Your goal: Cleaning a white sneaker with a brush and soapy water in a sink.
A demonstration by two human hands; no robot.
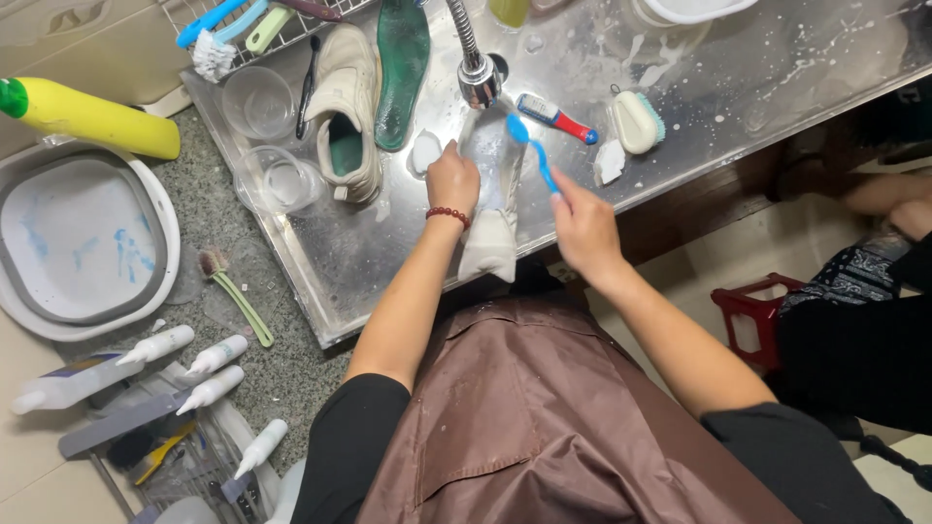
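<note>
From my remote seat the steel sink fills most of the view, its wet basin running on a slant from upper right down to a front edge just before my brown apron. Open room is scarce: bare metal lies only in the lower left corner of the basin and along the right stretch. Left of the rim, a grey-and-white tub sits on the speckled counter with a yellow bottle lying above it. Inside the basin a white shoe lies beside a green insole. The pale shoe being scrubbed lies under the faucet, its heel reaching the front edge. My left hand is clamped on its side; my right hand is closed around a blue toothbrush, whose head touches the shoe. Near the lower left, three small white squeeze bottles lie together. A white scrub brush and a red-and-blue toothbrush lie right of the faucet.
</note>
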